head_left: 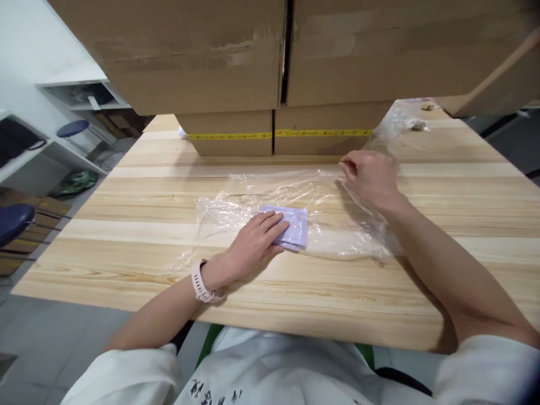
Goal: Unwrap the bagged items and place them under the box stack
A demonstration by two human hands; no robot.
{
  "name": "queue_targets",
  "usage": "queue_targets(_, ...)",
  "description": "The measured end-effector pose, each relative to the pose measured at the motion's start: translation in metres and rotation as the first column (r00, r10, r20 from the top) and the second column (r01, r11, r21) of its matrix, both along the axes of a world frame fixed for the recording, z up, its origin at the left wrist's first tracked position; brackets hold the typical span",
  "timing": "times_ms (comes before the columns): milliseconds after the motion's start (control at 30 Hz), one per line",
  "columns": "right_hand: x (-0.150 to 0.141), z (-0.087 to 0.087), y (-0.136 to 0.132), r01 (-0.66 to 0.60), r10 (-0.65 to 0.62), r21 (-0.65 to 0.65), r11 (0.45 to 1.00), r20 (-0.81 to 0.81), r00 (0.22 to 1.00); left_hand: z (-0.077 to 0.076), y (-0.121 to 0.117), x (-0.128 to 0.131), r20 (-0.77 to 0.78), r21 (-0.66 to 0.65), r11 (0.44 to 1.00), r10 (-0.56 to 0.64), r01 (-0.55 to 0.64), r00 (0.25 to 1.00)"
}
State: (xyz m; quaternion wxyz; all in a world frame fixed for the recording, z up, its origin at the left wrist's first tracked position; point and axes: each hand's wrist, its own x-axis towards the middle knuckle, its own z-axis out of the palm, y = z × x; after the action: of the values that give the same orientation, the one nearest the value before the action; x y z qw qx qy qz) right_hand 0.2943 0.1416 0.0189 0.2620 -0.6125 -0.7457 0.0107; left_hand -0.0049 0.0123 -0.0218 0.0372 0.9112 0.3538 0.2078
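My left hand [262, 235] lies flat, fingers stretched out, on a small stack of lavender packets [297, 225] near the middle of the table. Under and around the packets spreads a crinkled sheet of clear plastic film [333, 225]. At the film's far right corner, my right hand [370, 175] is closed in a pinch, with the film's edge at its fingertips. The film rises slightly toward that hand. What the packets contain does not show.
Large cardboard boxes [177, 56] are stacked at the back of the wooden table [169, 247], some with yellow tape. More crumpled clear plastic [400, 121] lies at the back right. Blue stools [72, 129] and shelves [50, 147] stand to the left.
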Motion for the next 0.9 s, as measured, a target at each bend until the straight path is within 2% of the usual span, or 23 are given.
queue_targets(67, 0.007, 0.004, -0.004, 0.004, -0.005, 0.044, 0.999, 0.025, 1.000, -0.001, 0.000, -0.002, 0.017, -0.005, 1.000, 0.001, 0.000, 1.000)
queue_targets(100, 0.006, 0.008, -0.009, -0.035, 0.034, 0.051, 0.998, 0.009, 0.999, 0.000, -0.001, -0.002, 0.024, -0.010, 1.000, 0.000, 0.000, 1.000)
queue_targets(167, -0.005, 0.015, -0.024, -0.222, 0.220, -0.022, 0.975, -0.085, 0.972, 0.002, -0.002, -0.001, 0.038, -0.022, 1.000, 0.001, 0.000, 0.999)
queue_targets(200, -0.013, 0.017, -0.032, -0.350, 0.336, -0.087, 0.933, -0.145, 0.931, 0.003, -0.003, -0.001, 0.042, -0.028, 1.000, 0.002, 0.000, 0.999)
queue_targets(233, -0.022, 0.018, -0.039, -0.469, 0.439, -0.161, 0.868, -0.190, 0.878, 0.004, -0.003, 0.000, 0.045, -0.032, 0.999, 0.003, -0.001, 0.999)
queue_targets(300, -0.038, 0.013, -0.049, -0.614, 0.584, -0.307, 0.727, -0.193, 0.789, 0.004, -0.004, 0.000, 0.044, -0.025, 1.000, 0.001, 0.001, 0.999)
queue_targets(333, -0.044, 0.009, -0.052, -0.631, 0.624, -0.362, 0.686, -0.154, 0.766, 0.004, -0.004, 0.000, 0.041, -0.016, 1.000, -0.003, 0.003, 0.999)
queue_targets(400, -0.050, 0.000, -0.056, -0.619, 0.657, -0.426, 0.660, -0.072, 0.750, 0.004, -0.004, -0.001, 0.033, 0.000, 1.000, -0.014, 0.014, 0.999)
queue_targets(500, -0.050, -0.007, -0.060, -0.582, 0.633, -0.435, 0.687, -0.036, 0.774, 0.005, -0.004, -0.002, 0.031, -0.002, 1.000, -0.025, 0.025, 0.999)
queue_targets(633, -0.050, -0.003, -0.067, -0.551, 0.582, -0.388, 0.739, -0.044, 0.812, 0.007, -0.005, -0.003, 0.036, -0.016, 0.999, -0.028, 0.028, 0.999)
queue_targets(700, -0.051, 0.000, -0.069, -0.531, 0.558, -0.405, 0.745, -0.059, 0.828, 0.008, -0.005, -0.002, 0.048, -0.027, 0.999, -0.024, 0.026, 0.999)
queue_targets(767, -0.053, 0.001, -0.068, -0.510, 0.533, -0.465, 0.724, -0.091, 0.841, 0.007, -0.005, -0.002, 0.068, -0.047, 0.999, -0.022, 0.025, 0.997)
queue_targets(900, -0.054, 0.004, -0.067, -0.535, 0.522, -0.554, 0.638, -0.199, 0.829, 0.004, -0.004, -0.002, 0.107, -0.066, 0.998, 0.027, -0.020, 0.994)
